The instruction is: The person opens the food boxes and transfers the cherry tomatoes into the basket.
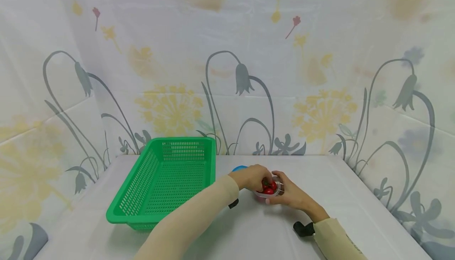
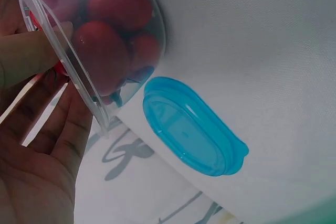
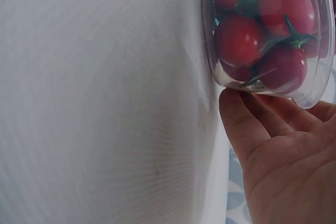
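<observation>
A small clear plastic container (image 1: 267,195) of red cherry tomatoes (image 3: 239,40) with green stems stands on the white-covered table. My right hand (image 1: 293,195) holds it from the right, thumb on the near side and fingers round the far side. From the left, my left hand (image 1: 253,176) reaches over the rim, its thumb (image 2: 31,56) inside among the tomatoes. Red shows between that thumb and the fingers, which pinch a tomato mostly hidden by the hand. A blue lid (image 2: 184,135) lies on the table beyond the left hand, largely covered by it in the head view.
A large green perforated basket (image 1: 181,177) stands on the table to the left, its right side near the left forearm. Behind the table hangs a flower-patterned sheet (image 1: 227,34). Black devices (image 1: 303,229) sit at both wrists.
</observation>
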`<state>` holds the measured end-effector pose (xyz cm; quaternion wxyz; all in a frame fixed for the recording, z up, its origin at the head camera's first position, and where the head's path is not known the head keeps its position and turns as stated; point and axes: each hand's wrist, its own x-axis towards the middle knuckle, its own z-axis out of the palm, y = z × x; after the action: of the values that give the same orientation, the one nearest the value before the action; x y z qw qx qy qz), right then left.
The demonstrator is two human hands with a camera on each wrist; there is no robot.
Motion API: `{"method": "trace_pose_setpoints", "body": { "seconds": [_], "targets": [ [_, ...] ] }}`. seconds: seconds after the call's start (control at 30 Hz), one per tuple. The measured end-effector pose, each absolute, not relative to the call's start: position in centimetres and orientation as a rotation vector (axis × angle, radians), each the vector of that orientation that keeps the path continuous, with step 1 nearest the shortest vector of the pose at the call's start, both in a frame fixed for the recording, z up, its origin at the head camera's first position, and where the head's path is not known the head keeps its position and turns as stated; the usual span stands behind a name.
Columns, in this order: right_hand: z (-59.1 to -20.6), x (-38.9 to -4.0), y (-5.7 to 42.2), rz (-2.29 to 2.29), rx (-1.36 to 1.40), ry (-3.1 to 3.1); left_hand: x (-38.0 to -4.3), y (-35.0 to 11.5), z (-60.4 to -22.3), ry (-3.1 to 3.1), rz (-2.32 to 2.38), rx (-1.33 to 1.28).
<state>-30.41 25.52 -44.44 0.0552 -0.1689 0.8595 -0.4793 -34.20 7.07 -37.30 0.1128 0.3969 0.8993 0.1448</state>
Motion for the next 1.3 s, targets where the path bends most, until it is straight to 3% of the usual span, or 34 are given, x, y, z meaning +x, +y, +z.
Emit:
{"method": "trace_pose_setpoints", "body": {
  "seconds": [1.3],
  "targets": [
    [-44.61, -30.47, 25.56, -1.440, -0.515, 2.632, -34.73, 6.93, -37.78, 2.656, 0.469, 1.254]
  ]
}}
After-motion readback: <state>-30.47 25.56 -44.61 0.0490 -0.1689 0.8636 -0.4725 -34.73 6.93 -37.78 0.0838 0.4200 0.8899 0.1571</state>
